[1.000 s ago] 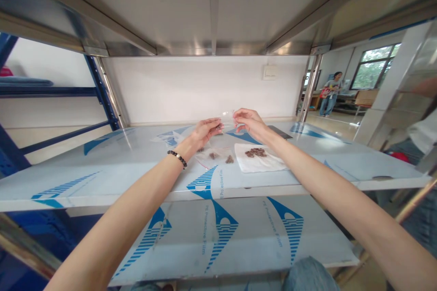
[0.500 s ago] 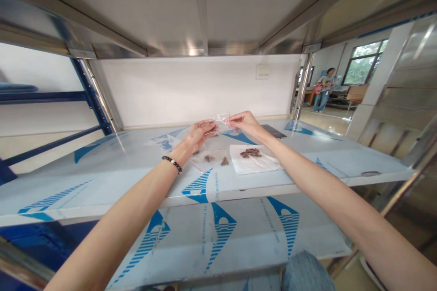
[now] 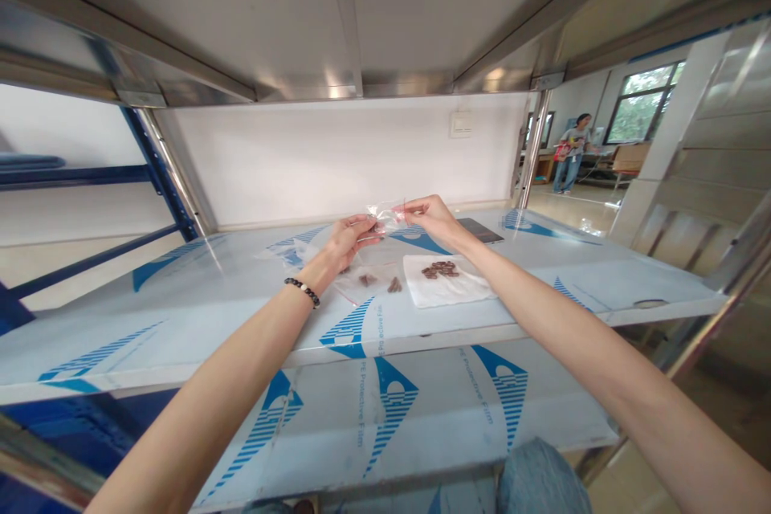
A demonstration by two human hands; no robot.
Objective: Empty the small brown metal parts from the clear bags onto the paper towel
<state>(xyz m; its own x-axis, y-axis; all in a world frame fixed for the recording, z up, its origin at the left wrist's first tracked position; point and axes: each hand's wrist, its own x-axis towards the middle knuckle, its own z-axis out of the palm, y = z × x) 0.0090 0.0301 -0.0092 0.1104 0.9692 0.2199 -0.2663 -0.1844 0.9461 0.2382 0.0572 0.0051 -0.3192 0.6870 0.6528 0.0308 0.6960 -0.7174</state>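
Between my hands, above the film-covered shelf (image 3: 198, 297), is a small clear zip bag (image 3: 387, 214) with a reddish strip along one edge. My left hand (image 3: 351, 239) pinches its left side, and my right hand (image 3: 423, 213) pinches the right side by that strip. Below them lies another clear bag (image 3: 346, 287) with small brown pieces (image 3: 367, 280) in it. A further brown cluster (image 3: 394, 285) is beside these. To the right, a white cloth or tissue (image 3: 430, 295) bears several small dark brown pieces (image 3: 439, 269) whose kind I cannot make out.
A flat dark tablet-like object (image 3: 480, 230) lies behind my right forearm. More crumpled clear plastic (image 3: 294, 252) is left of my left hand. Metal posts (image 3: 533, 148) and an upper shelf (image 3: 289, 24) frame the space. A person (image 3: 571, 152) stands in the far right background.
The clear bag between my hands now looks more spread out and reaches further left over my left fingers. Both hands stay in nearly the same place.
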